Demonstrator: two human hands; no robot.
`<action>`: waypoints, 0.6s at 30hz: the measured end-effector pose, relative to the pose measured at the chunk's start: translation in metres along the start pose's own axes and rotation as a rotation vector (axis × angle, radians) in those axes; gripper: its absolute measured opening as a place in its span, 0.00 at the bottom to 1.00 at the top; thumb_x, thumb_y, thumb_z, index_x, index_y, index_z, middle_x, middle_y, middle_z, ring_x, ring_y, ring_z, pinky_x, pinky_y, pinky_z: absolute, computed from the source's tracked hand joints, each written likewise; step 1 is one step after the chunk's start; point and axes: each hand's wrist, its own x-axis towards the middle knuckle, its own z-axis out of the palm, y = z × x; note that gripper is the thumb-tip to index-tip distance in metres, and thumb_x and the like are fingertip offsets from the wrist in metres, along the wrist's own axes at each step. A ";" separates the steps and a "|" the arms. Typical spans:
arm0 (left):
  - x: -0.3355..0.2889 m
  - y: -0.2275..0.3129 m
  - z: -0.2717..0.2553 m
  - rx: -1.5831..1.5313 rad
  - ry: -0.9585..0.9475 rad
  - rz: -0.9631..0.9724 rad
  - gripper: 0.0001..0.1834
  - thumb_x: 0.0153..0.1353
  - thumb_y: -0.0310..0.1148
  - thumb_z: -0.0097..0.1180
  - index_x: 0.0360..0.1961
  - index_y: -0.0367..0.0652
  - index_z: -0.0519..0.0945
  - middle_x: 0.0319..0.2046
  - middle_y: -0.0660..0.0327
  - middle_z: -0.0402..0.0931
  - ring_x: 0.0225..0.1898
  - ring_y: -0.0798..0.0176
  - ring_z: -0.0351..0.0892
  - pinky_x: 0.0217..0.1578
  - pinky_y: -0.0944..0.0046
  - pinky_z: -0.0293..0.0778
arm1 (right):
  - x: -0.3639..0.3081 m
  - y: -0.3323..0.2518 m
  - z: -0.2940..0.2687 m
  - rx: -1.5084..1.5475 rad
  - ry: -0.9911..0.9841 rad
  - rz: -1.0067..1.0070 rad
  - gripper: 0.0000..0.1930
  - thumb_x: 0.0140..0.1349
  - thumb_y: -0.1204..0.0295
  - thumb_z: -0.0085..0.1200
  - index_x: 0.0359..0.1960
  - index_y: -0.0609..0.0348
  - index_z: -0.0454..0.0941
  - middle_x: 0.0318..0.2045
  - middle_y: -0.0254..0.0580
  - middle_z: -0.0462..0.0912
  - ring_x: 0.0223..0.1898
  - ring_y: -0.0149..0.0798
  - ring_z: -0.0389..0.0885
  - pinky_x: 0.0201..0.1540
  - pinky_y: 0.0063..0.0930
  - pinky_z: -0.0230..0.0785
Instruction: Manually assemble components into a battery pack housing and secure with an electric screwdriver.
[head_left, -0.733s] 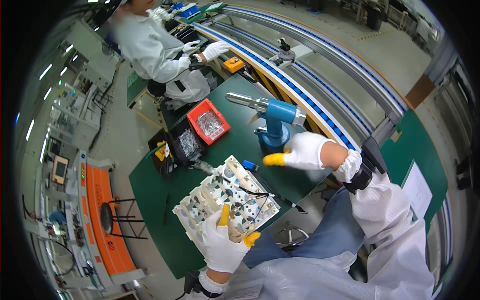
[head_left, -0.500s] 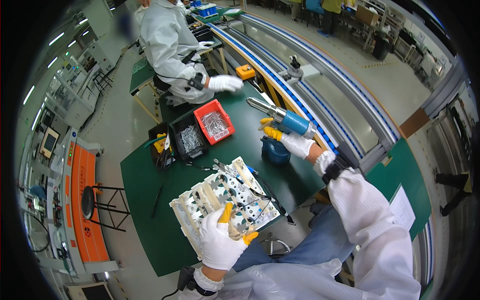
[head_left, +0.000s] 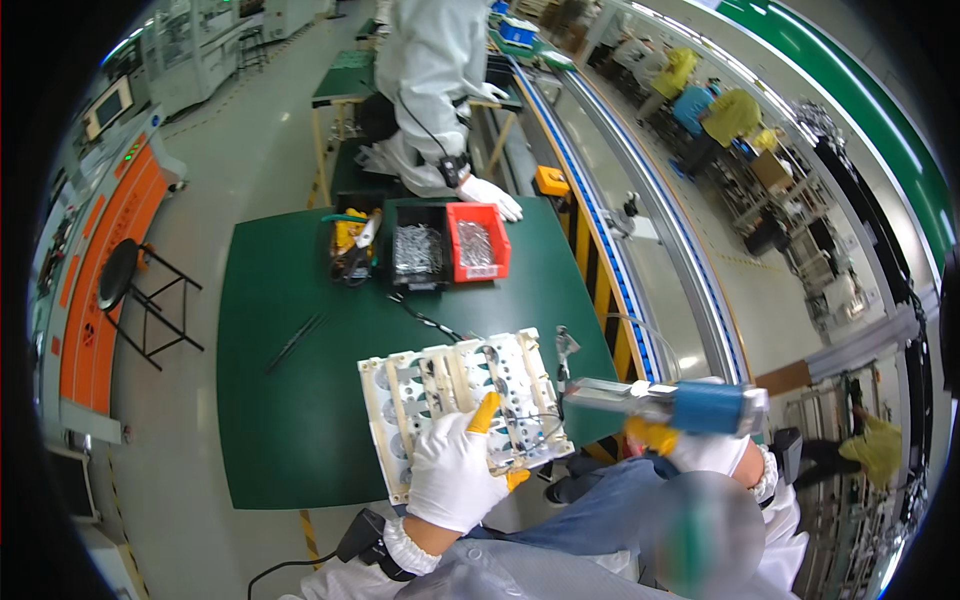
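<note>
My left hand, in a white glove with yellow fingertips, grips the near edge of a white plastic frame with ribs, round holes and dark wires. The frame lies tilted at the front of the green table. In my right hand, gloved the same way, is a blue rivet gun with a metal nose. The nose points left, near the frame's right corner. The gun's lower end is blurred, close to the camera.
Behind the frame stand a red bin and a black bin of small metal parts, beside a tool box. A thin dark tool lies at left. A co-worker's gloved hand rests at the far edge. A conveyor runs along the right.
My right hand has lifted the rivet gun off the table and brought it nearer, to the frame's right. My left hand stays on the frame. The view has turned; the co-worker's hand has come down onto the table.
</note>
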 end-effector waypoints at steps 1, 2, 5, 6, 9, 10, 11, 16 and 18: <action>0.000 -0.002 -0.002 -0.008 0.019 -0.003 0.50 0.39 0.49 0.81 0.64 0.40 0.74 0.44 0.53 0.79 0.50 0.46 0.75 0.54 0.48 0.71 | 0.007 -0.007 0.003 0.014 -0.156 -0.025 0.09 0.65 0.74 0.59 0.46 0.60 0.83 0.37 0.44 0.86 0.33 0.36 0.85 0.39 0.29 0.81; 0.001 0.001 -0.006 -0.010 -0.004 -0.020 0.49 0.39 0.48 0.81 0.63 0.40 0.74 0.44 0.52 0.79 0.50 0.46 0.75 0.54 0.49 0.71 | 0.002 -0.003 0.010 0.002 -0.212 0.055 0.08 0.64 0.76 0.59 0.44 0.61 0.83 0.38 0.44 0.86 0.33 0.36 0.85 0.42 0.28 0.82; 0.003 -0.002 0.001 -0.016 0.029 0.012 0.48 0.39 0.48 0.81 0.62 0.40 0.74 0.44 0.52 0.79 0.50 0.46 0.75 0.54 0.48 0.71 | 0.017 -0.006 0.020 -0.188 -0.347 0.019 0.12 0.67 0.77 0.55 0.49 0.69 0.82 0.41 0.43 0.87 0.38 0.36 0.85 0.50 0.27 0.81; 0.004 -0.002 0.004 -0.026 0.035 0.015 0.49 0.39 0.47 0.81 0.63 0.40 0.74 0.43 0.53 0.78 0.50 0.46 0.75 0.55 0.47 0.71 | 0.022 0.003 0.022 -0.300 -0.455 -0.021 0.13 0.67 0.76 0.56 0.52 0.65 0.82 0.42 0.40 0.87 0.38 0.36 0.86 0.49 0.27 0.82; 0.002 -0.003 0.008 -0.020 0.045 0.034 0.50 0.39 0.47 0.80 0.64 0.41 0.73 0.43 0.53 0.77 0.50 0.46 0.75 0.56 0.47 0.70 | 0.045 -0.002 0.029 -0.519 -0.598 0.038 0.18 0.64 0.74 0.57 0.56 0.53 0.82 0.44 0.34 0.87 0.39 0.34 0.87 0.47 0.27 0.83; 0.002 -0.004 0.007 0.017 0.018 0.030 0.51 0.39 0.47 0.80 0.66 0.41 0.71 0.43 0.53 0.77 0.51 0.47 0.75 0.56 0.47 0.70 | 0.053 -0.007 0.032 -0.618 -0.621 0.145 0.21 0.62 0.74 0.59 0.58 0.47 0.82 0.45 0.31 0.87 0.39 0.33 0.87 0.45 0.27 0.84; 0.001 -0.005 0.006 0.014 0.026 0.024 0.51 0.39 0.47 0.80 0.66 0.41 0.71 0.43 0.53 0.77 0.51 0.47 0.75 0.56 0.47 0.70 | 0.059 -0.009 0.035 -0.626 -0.626 0.139 0.21 0.62 0.74 0.59 0.58 0.47 0.82 0.45 0.31 0.87 0.39 0.33 0.87 0.45 0.27 0.84; -0.002 -0.006 0.003 -0.011 0.034 0.038 0.50 0.41 0.47 0.79 0.65 0.41 0.72 0.43 0.54 0.76 0.50 0.48 0.75 0.55 0.49 0.70 | 0.081 -0.026 0.040 -0.536 -0.562 0.293 0.16 0.63 0.52 0.55 0.39 0.48 0.87 0.32 0.46 0.87 0.33 0.53 0.84 0.38 0.40 0.80; -0.002 -0.006 0.001 -0.019 0.046 0.041 0.49 0.42 0.47 0.79 0.65 0.40 0.72 0.43 0.54 0.76 0.50 0.49 0.75 0.55 0.49 0.70 | 0.082 -0.026 0.037 -0.584 -0.560 0.244 0.17 0.63 0.52 0.56 0.39 0.49 0.87 0.31 0.46 0.88 0.32 0.53 0.84 0.38 0.39 0.80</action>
